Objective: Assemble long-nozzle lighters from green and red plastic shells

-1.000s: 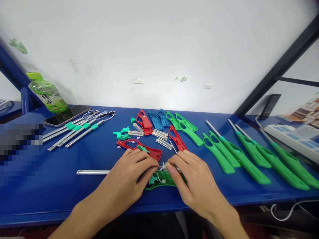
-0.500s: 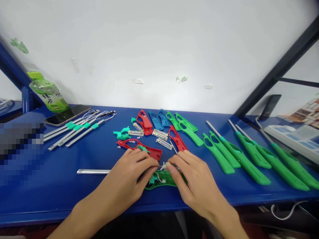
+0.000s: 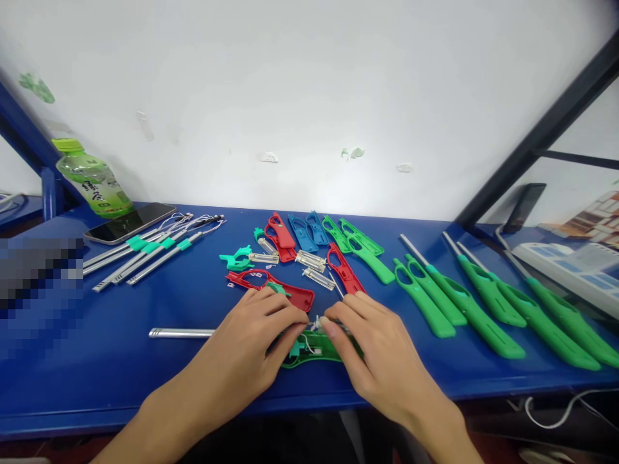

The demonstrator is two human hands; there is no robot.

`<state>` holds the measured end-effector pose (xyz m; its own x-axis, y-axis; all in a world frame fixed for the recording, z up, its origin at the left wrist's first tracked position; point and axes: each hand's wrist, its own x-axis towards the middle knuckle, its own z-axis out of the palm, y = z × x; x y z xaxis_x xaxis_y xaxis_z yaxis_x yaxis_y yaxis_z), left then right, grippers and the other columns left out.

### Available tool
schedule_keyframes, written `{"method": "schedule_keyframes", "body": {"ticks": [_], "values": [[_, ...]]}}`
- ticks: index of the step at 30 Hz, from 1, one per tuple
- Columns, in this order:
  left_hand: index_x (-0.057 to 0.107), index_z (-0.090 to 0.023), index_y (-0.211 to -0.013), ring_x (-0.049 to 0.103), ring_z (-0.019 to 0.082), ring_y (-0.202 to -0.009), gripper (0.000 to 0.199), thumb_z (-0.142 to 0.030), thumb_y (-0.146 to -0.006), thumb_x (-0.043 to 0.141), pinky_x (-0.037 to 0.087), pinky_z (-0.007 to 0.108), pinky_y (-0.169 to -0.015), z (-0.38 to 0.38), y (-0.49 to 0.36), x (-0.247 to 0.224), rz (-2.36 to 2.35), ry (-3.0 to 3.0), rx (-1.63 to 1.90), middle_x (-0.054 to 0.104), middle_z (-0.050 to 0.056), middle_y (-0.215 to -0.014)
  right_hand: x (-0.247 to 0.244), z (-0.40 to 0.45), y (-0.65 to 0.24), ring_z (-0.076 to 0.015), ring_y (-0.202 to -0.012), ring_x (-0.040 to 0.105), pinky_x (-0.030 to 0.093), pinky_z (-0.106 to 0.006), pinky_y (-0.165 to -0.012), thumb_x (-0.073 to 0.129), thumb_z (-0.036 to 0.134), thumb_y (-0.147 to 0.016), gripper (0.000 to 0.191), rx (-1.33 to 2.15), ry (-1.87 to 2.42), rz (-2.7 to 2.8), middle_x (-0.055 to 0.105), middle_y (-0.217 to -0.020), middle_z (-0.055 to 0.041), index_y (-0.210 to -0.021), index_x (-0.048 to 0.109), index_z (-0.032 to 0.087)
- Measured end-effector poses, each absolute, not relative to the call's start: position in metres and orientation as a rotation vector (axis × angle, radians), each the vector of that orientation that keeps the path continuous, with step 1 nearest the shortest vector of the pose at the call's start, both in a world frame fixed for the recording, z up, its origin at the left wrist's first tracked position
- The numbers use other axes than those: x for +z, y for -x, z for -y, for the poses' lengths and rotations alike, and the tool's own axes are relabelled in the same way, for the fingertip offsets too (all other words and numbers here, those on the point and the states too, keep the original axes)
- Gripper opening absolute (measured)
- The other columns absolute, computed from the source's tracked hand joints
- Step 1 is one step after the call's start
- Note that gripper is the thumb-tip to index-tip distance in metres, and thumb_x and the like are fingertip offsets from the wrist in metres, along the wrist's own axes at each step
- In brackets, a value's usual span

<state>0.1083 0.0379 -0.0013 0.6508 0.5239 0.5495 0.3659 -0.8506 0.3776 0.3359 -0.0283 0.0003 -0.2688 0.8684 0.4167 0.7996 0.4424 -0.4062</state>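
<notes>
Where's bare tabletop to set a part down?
The widest bare patch of blue table lies between the metal tube, the left forearm and the front edge. A smaller one sits between the silver rods and the red shell. It's crowded beyond the left hand and right hand, with clear pieces, and at right with green lighters.

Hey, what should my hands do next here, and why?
Perhaps settle the small white piece into the green shell: the left hand and right hand meet at it, and the shell lies open beside it, a teal part and white wire already inside.
</notes>
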Motion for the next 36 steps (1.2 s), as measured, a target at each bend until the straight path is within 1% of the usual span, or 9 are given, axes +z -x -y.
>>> {"method": "schedule_keyframes", "body": {"ticks": [11,18,28,36], "values": [[0.071,-0.022,-0.106,0.065,0.019,-0.094,0.017,-0.012,-0.111,0.060,0.048,0.034,-0.091,-0.0358,-0.1084,0.0019,-0.691,-2.621,0.956,0.074,0.000,-0.100,0.0005,0.0282,-0.3354,-0.0217,-0.087,0.060,0.042,-0.039,-0.081,0.047,0.030,-0.119,0.027,0.157,1.392,2.133,0.066,-0.093,-0.0023,-0.103,0.067,0.022],[0.070,-0.021,-0.107,0.062,0.021,-0.094,0.017,-0.014,-0.113,0.056,0.048,0.035,-0.089,-0.0366,-0.1080,0.0005,-0.673,-2.672,0.925,0.074,0.001,-0.100,-0.0012,0.0287,-0.3361,-0.0208,-0.085,0.059,0.044,-0.038,-0.082,0.049,0.028,-0.118,0.025,0.139,1.348,2.141,0.066,-0.093,-0.0016,-0.105,0.068,0.021],[0.069,-0.021,-0.109,0.060,0.021,-0.095,0.017,-0.013,-0.114,0.055,0.047,0.036,-0.090,-0.0378,-0.1062,-0.0031,-0.673,-2.700,0.924,0.073,0.002,-0.100,-0.0014,0.0290,-0.3380,-0.0196,-0.083,0.062,0.046,-0.037,-0.078,0.058,0.031,-0.116,0.018,0.117,1.315,2.119,0.070,-0.095,-0.0011,-0.104,0.068,0.022],[0.068,-0.020,-0.110,0.060,0.022,-0.094,0.017,-0.012,-0.114,0.054,0.047,0.036,-0.089,-0.0390,-0.1065,-0.0040,-0.653,-2.743,0.931,0.073,0.003,-0.100,-0.0022,0.0280,-0.3397,-0.0202,-0.082,0.063,0.047,-0.036,-0.076,0.061,0.030,-0.115,0.015,0.080,1.277,2.141,0.069,-0.093,-0.0018,-0.107,0.071,0.022]]}}
